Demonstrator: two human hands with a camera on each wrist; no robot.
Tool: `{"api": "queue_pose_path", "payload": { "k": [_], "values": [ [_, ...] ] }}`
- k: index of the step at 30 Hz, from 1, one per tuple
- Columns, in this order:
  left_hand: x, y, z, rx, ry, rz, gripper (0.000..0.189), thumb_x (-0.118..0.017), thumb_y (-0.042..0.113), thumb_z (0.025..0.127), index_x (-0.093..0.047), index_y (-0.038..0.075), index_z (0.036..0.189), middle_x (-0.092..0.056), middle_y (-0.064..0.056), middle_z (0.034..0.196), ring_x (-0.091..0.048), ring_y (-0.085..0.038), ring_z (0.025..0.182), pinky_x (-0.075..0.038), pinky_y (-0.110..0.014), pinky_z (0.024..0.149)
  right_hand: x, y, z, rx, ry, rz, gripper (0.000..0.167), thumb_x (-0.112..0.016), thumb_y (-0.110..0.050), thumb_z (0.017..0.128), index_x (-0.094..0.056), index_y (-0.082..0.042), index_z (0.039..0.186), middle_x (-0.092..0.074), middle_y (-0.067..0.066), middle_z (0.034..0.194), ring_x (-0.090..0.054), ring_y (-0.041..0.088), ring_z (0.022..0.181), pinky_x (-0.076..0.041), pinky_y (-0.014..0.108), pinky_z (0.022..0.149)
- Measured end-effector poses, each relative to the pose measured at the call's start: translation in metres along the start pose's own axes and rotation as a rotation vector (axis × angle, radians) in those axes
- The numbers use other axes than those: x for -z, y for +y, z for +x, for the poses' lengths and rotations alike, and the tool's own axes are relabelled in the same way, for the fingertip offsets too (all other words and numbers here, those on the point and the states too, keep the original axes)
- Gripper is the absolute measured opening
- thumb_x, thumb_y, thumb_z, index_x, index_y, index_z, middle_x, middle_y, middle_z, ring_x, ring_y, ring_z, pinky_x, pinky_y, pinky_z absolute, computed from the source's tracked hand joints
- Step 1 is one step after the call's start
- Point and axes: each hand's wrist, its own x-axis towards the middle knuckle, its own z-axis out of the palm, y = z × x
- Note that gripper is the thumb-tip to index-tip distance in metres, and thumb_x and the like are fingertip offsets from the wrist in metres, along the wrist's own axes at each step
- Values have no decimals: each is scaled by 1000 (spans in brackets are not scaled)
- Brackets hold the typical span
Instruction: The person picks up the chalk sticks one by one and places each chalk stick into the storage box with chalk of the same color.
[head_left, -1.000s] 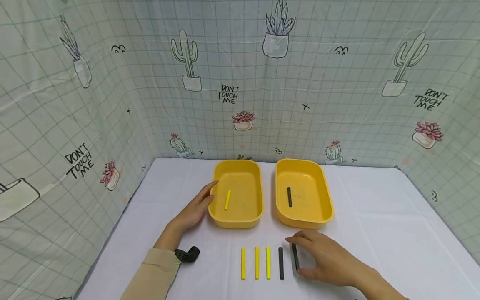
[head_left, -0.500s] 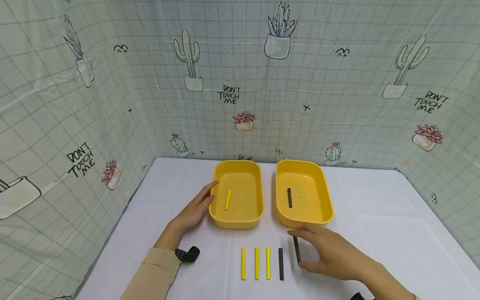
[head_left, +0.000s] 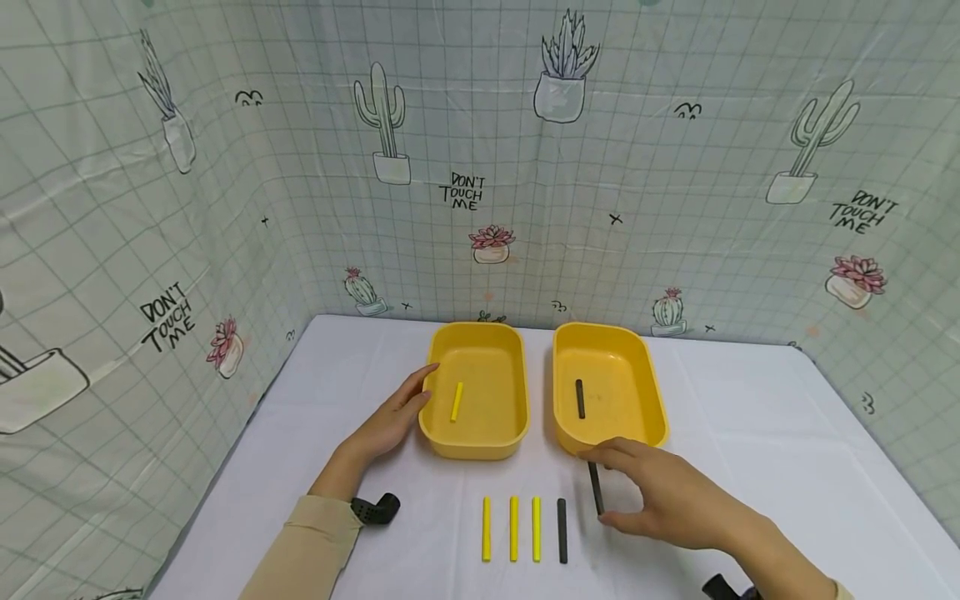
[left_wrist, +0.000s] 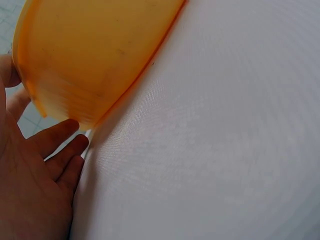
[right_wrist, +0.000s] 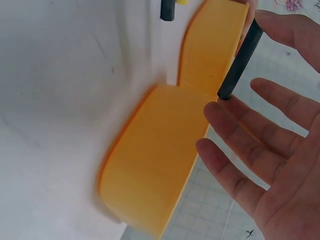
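My right hand [head_left: 667,496] pinches a black stick [head_left: 596,488] lengthwise, thumb at its near end and a fingertip at its far end. In the right wrist view the other fingers are spread beside the stick. The far fingertip overlaps the front of the right yellow tray [head_left: 662,408], where another black stick [head_left: 580,399] lies. My left hand [head_left: 386,421] rests against the left side of the left yellow tray [head_left: 472,451], fingers fairly straight at its rim and outer wall. A yellow stick [head_left: 456,402] lies in that tray.
Three yellow sticks [head_left: 513,528] and one black stick [head_left: 562,531] lie in a row on the white table in front of the trays. A grid-patterned curtain [head_left: 495,125] with plant drawings closes off the back and sides.
My right hand has lifted the black stick from the row's right end and carried it forward, toward the right tray. The left hand stays at the left tray.
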Motion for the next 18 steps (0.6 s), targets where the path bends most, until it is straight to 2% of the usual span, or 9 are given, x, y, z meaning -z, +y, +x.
{"api": "queue_pose_path", "payload": {
  "k": [7,14,18],
  "values": [
    [0,2,-2,13,11,3,49,-37,32,114,-29,39,162,-20,-3,174,-14,-28,162,-11,-57,131,9,5,2,39,43,-6,62,-85,-40,85,-62,-23,140,-64,-12,133,-66,12,113,-59,40,95],
    [-1,2,-1,8,12,-18,50,-38,30,114,-29,33,163,-19,-7,174,-13,-30,162,-10,-56,131,16,12,6,-11,63,6,65,-87,-39,84,-60,-25,142,-64,-9,136,-66,16,118,-59,44,98],
    [-2,3,0,5,11,-26,50,-38,30,114,-30,31,163,-19,-7,174,-13,-30,162,-10,-55,131,17,18,10,-11,96,24,63,-87,-34,83,-61,-26,140,-64,-9,135,-66,17,119,-58,45,99]
  ]
}}
